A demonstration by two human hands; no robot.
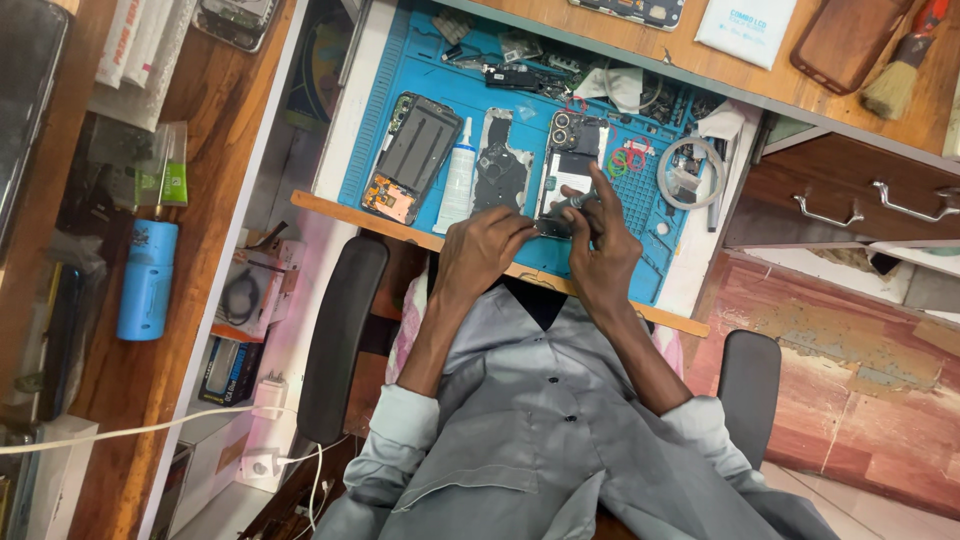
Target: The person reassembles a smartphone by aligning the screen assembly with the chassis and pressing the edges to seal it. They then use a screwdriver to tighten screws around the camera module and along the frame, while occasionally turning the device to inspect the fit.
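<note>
An opened smartphone [570,160] with its insides showing lies on a blue repair mat [655,245]. My left hand [480,250] rests at the mat's near edge, fingertips touching the phone's lower end. My right hand [603,250] grips a small dark screwdriver-like tool [580,201] whose tip is on the phone's lower part. The two hands are close together, almost touching. Grey shirt sleeves cover both forearms.
On the mat lie another stripped phone [410,155], a white glue tube [458,178], a phone frame [500,165], red rubber bands [626,160] and a tape roll [690,170]. A brush [893,75] and brown case [845,40] sit on the shelf. Drawers [880,205] stand right, chair armrests [340,335] flank me.
</note>
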